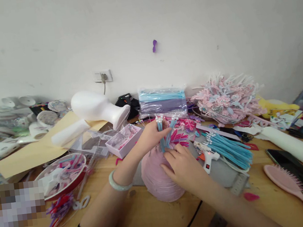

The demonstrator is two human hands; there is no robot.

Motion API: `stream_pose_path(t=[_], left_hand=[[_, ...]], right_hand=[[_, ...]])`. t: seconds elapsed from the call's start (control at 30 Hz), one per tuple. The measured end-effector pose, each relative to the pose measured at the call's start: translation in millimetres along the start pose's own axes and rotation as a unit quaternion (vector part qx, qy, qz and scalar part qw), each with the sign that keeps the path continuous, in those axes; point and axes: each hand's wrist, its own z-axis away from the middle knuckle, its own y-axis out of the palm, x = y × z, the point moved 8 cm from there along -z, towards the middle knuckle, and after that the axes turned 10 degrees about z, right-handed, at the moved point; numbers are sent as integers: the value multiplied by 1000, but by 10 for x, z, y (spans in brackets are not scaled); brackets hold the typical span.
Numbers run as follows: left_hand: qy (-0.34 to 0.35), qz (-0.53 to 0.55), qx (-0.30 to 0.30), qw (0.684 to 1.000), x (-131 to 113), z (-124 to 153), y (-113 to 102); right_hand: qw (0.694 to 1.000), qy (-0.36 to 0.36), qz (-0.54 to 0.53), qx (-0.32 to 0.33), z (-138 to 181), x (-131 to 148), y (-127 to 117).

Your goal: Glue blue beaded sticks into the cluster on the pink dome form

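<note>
- Light-blue, fuzzy, pipe-cleaner-like stems with white bead tips: upright at 12 o'clock on the pale-pink, ridged, rounded form.
- Your left hand: thumb and fingers narrowed, holding the stems below the beads.
- Your right hand: fingers bent at the stems' lower ends, over the form; can't tell whether they pinch.
- Handling, judged: light, soft-piled, bendable; beads likely the fragile part. Grip mid-stem or base.
- White glue gun and loose light-blue bead-tipped bundle: 2 o'clock from the form.
</note>
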Motion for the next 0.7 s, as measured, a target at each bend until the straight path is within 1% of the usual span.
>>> stream_pose_path(t=[0.13,0.2,0.33,0.53,0.6,0.7], left_hand=[[3,4,5,1000,18,-6,3],[10,26,20,999,18,-14,10],[-2,65,36,997,49,-33,-13],[-2,63,43,997,48,-38,-34],[1,62,42,997,51,-39,-34],[3,58,45,997,66,-42,-28]], right_hand=[[1000,-1,4,9,-23,5,0],[1000,-1,3,13,-27,10,3],[1000,6,-14,13,-7,10,22],[999,8,-37,7,12,-5,19],[999,1,-49,-19,32,-4,-60],[993,4,-80,-86,149,-68,-238]])
